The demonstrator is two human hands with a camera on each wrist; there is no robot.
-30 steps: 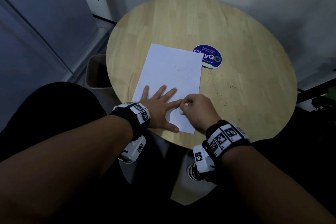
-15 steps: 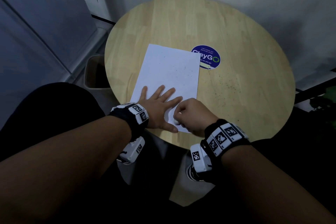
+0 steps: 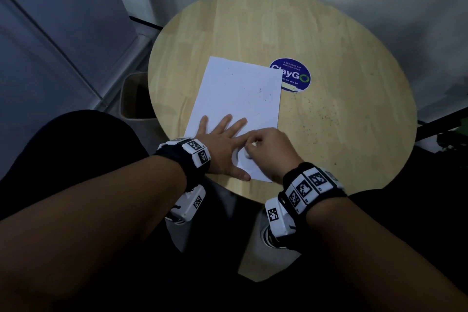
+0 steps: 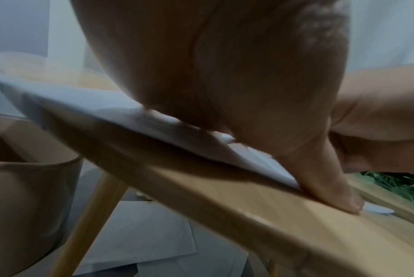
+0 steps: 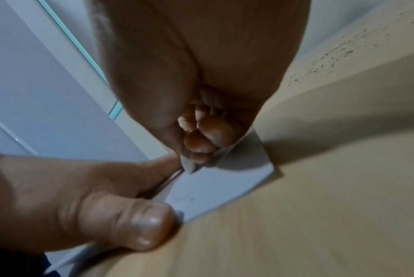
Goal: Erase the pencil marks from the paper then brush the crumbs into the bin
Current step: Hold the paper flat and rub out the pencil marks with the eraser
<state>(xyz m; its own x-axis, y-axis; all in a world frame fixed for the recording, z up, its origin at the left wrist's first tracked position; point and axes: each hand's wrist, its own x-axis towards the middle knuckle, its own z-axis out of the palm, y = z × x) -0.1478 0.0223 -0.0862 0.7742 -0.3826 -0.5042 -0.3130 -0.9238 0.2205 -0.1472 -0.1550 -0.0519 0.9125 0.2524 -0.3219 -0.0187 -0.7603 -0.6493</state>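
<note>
A white sheet of paper point(image 3: 238, 99) lies on the round wooden table point(image 3: 329, 147), dotted with dark crumbs. My left hand point(image 3: 222, 144) lies flat with spread fingers on the sheet's near end, thumb point(image 4: 329, 189) at the paper's edge. My right hand point(image 3: 268, 152) has its fingers curled round a small white eraser point(image 3: 247, 154) and presses it onto the paper's near right corner, close to my left forefinger. In the right wrist view the eraser point(image 5: 188, 165) pokes out under the fingertips, and a faint pencil mark point(image 5: 185, 199) shows on the paper point(image 5: 215, 189).
A beige bin point(image 3: 134, 96) stands on the floor left of the table, also seen in the left wrist view as the bin point(image 4: 23, 187). A round blue sticker point(image 3: 291, 75) lies beside the paper. Dark crumbs point(image 3: 321, 121) are scattered on the wood to the right. Walls surround the table.
My right hand has rubbed the eraser back and forth over the paper's near right corner. The left hand stays flat; the paper shifted slightly.
</note>
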